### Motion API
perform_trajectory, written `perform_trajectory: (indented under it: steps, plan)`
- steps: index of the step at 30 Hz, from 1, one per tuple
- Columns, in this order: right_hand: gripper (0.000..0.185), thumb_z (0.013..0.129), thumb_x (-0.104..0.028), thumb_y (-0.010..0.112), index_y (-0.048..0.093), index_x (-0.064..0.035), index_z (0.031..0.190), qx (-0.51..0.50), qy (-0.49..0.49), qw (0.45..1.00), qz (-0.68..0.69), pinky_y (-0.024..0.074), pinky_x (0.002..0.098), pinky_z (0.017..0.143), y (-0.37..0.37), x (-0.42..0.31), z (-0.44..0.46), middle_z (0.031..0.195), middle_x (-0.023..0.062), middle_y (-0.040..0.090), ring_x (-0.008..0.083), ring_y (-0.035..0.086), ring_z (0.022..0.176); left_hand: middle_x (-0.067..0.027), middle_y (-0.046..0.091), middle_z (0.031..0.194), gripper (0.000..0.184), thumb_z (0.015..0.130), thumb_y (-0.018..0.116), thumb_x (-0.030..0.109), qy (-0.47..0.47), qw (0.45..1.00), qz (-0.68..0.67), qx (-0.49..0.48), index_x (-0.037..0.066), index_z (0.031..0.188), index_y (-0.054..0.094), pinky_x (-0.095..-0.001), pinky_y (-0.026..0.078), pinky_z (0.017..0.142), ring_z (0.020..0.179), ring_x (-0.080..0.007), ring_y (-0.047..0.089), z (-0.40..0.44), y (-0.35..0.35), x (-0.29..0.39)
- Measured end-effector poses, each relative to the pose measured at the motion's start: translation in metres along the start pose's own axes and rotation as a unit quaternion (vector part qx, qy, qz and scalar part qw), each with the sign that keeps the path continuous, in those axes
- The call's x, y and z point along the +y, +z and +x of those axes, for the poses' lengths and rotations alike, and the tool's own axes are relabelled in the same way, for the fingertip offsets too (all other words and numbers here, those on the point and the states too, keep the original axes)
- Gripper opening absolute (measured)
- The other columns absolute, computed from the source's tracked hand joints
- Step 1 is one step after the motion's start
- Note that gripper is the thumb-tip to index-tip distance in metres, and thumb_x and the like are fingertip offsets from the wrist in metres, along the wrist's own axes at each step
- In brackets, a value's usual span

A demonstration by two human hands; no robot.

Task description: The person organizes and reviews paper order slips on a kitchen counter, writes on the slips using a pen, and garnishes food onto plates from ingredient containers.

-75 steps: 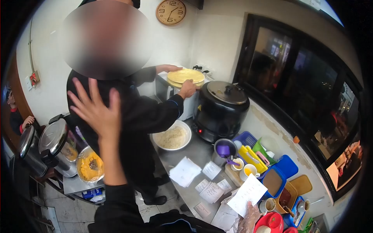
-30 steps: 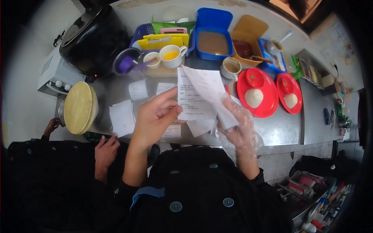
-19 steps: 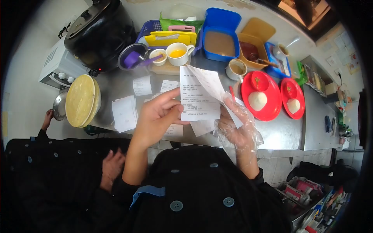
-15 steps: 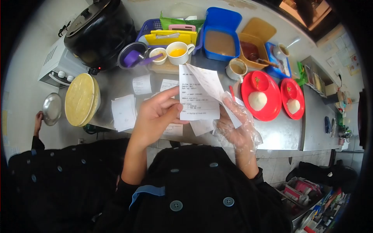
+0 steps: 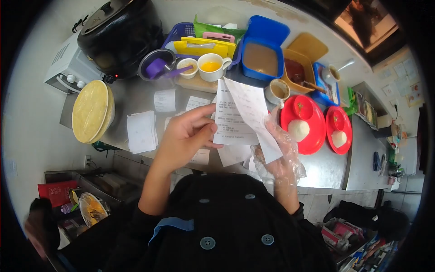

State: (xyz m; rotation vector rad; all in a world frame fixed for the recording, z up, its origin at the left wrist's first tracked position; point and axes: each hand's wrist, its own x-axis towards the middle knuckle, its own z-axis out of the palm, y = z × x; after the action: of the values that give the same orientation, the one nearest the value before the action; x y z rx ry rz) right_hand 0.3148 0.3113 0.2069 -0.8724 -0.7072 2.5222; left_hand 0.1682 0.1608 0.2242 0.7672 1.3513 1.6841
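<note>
My left hand (image 5: 186, 138) is bare and pinches the left edge of a printed receipt (image 5: 232, 120) between thumb and fingers. My right hand (image 5: 281, 152), in a clear plastic glove, grips the right part of the papers, where a second sheet (image 5: 253, 109) folds over the receipt. Both hands hold the papers above the steel counter (image 5: 328, 170). Loose slips lie under and left of them, among them a stack of white papers (image 5: 141, 132) and a single slip (image 5: 164, 100). Right of my gloved hand are two red plates (image 5: 317, 136) (image 5: 345, 144) with mounds of rice.
Behind the papers stand a cup of yellow liquid (image 5: 211, 66), a pot with a purple ladle (image 5: 157, 65), a blue container (image 5: 260, 59) and an orange container (image 5: 297, 70). A black cooker (image 5: 120, 41) and yellow-covered bowl (image 5: 93, 111) stand left. A blurred person (image 5: 41, 229) is at lower left.
The co-worker beside me has moved from the counter toward the lower left, and the metal lid is gone from view. Earlier my left hand was raised and spread; now both hands hold the papers.
</note>
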Motion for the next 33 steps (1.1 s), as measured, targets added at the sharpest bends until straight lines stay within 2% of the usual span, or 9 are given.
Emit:
perform_trajectory:
  steps: [1,4,9,16,19,21,25,30,33]
  plan:
    - [0.037,0.088,-0.017,0.052,0.046,0.0058,0.116,-0.021,0.005,1.000,0.000,0.0395,0.0269,0.042,-0.006,-0.001,0.003,0.083,0.0135,0.059,0.0178,0.055,0.058,-0.0144,0.060,0.098,0.039,0.089,0.048,0.001,0.006,1.000,0.000,-0.011,-0.005,0.126,0.039,-0.0308,0.056,0.072,0.086,-0.0178,0.060,0.002,-0.001,-0.001]
    - [0.039,0.085,-0.011,0.056,0.045,0.0089,0.117,-0.069,0.018,0.997,0.034,0.0488,0.0335,0.084,-0.012,-0.003,0.010,0.112,0.0190,0.055,0.0258,0.058,0.100,-0.0138,0.060,0.099,0.039,0.089,0.047,0.001,-0.012,1.000,0.000,-0.004,-0.003,0.127,0.040,-0.0304,0.056,0.072,0.085,-0.0168,0.060,0.010,-0.001,-0.005]
    - [0.032,0.080,-0.015,0.064,0.057,0.0077,0.103,0.020,-0.103,0.972,-0.208,0.0483,0.0244,0.071,0.013,-0.006,0.005,0.092,0.0109,0.063,0.0151,0.062,0.079,-0.0125,0.062,0.093,0.037,0.087,0.048,0.000,-0.015,0.999,0.023,0.020,-0.004,0.124,0.043,-0.0285,0.055,0.065,0.078,-0.0152,0.062,0.019,-0.005,-0.011]
    - [0.032,0.079,-0.017,0.066,0.058,0.0070,0.100,0.035,-0.104,0.938,-0.327,0.0468,0.0227,0.064,0.004,0.000,0.018,0.086,0.0076,0.062,0.0112,0.059,0.069,-0.0102,0.061,0.099,0.035,0.091,0.046,0.007,-0.089,0.994,0.040,0.050,-0.002,0.125,0.043,-0.0251,0.052,0.068,0.081,-0.0130,0.060,0.026,-0.010,-0.012]
    - [0.035,0.081,-0.018,0.064,0.055,0.0067,0.104,0.068,-0.088,0.987,-0.115,0.0442,0.0225,0.057,-0.014,0.011,0.032,0.084,0.0070,0.061,0.0109,0.057,0.064,-0.0120,0.060,0.102,0.034,0.092,0.046,0.009,-0.031,0.999,0.021,0.022,-0.004,0.123,0.043,-0.0275,0.054,0.072,0.084,-0.0160,0.061,0.026,-0.007,-0.020]
    - [0.036,0.083,-0.019,0.062,0.052,0.0059,0.107,-0.044,0.065,0.997,-0.019,0.0425,0.0232,0.053,-0.022,0.004,0.035,0.083,0.0070,0.060,0.0131,0.057,0.063,-0.0126,0.061,0.100,0.034,0.092,0.046,0.009,-0.029,0.999,0.018,0.015,-0.005,0.123,0.043,-0.0307,0.055,0.072,0.084,-0.0181,0.062,0.026,-0.009,-0.024]
    - [0.032,0.085,-0.016,0.057,0.051,0.0041,0.110,-0.144,0.138,0.965,0.169,0.0353,0.0210,0.039,-0.035,0.014,0.043,0.083,0.0096,0.060,0.0131,0.051,0.050,-0.0133,0.061,0.098,0.035,0.092,0.046,0.009,-0.025,0.999,0.008,0.018,-0.006,0.123,0.043,-0.0346,0.056,0.072,0.088,-0.0209,0.062,0.022,-0.010,-0.025]
    - [0.033,0.083,-0.020,0.063,0.057,0.0051,0.104,0.047,-0.081,0.975,-0.203,0.0453,0.0234,0.059,0.005,0.016,0.020,0.085,0.0062,0.062,0.0114,0.058,0.070,-0.0124,0.061,0.100,0.034,0.091,0.048,0.008,-0.052,0.997,0.007,0.053,-0.005,0.122,0.045,-0.0291,0.053,0.071,0.086,-0.0171,0.061,0.013,-0.013,-0.020]
    - [0.029,0.084,-0.019,0.062,0.060,0.0046,0.100,0.017,-0.133,0.958,-0.254,0.0450,0.0226,0.062,0.020,0.018,0.008,0.082,0.0043,0.062,0.0107,0.057,0.073,-0.0109,0.061,0.100,0.035,0.090,0.051,0.007,-0.046,0.996,0.037,0.070,-0.003,0.123,0.045,-0.0238,0.050,0.070,0.084,-0.0129,0.060,0.006,-0.012,-0.018]
